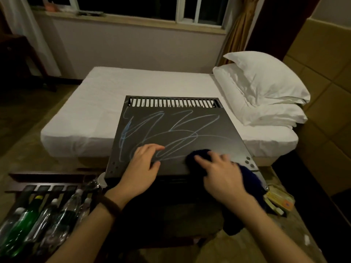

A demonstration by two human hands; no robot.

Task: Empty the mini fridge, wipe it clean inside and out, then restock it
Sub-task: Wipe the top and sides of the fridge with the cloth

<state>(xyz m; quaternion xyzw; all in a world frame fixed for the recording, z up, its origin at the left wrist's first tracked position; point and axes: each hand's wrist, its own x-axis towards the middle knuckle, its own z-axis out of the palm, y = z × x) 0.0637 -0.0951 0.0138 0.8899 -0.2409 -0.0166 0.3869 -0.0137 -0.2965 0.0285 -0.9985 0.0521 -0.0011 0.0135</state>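
Note:
The black mini fridge (212, 128) stands in front of me, seen from above; its flat top carries blue scribbled lines (171, 130) and a row of vent slots at the far edge. My left hand (141, 166) rests flat on the near left part of the top, fingers spread, holding nothing. My right hand (220, 173) presses a dark blue cloth (197, 155) onto the near right part of the top; the cloth's tail (250, 179) hangs over the front edge under my wrist. The fridge's front and inside are hidden.
Several plastic bottles (47, 217), one green, lie on a dark wooden rack (43, 179) at lower left. Small yellow and orange packets (279, 200) lie on the floor at lower right. A white bed (133, 88) with stacked pillows (266, 86) stands just behind the fridge.

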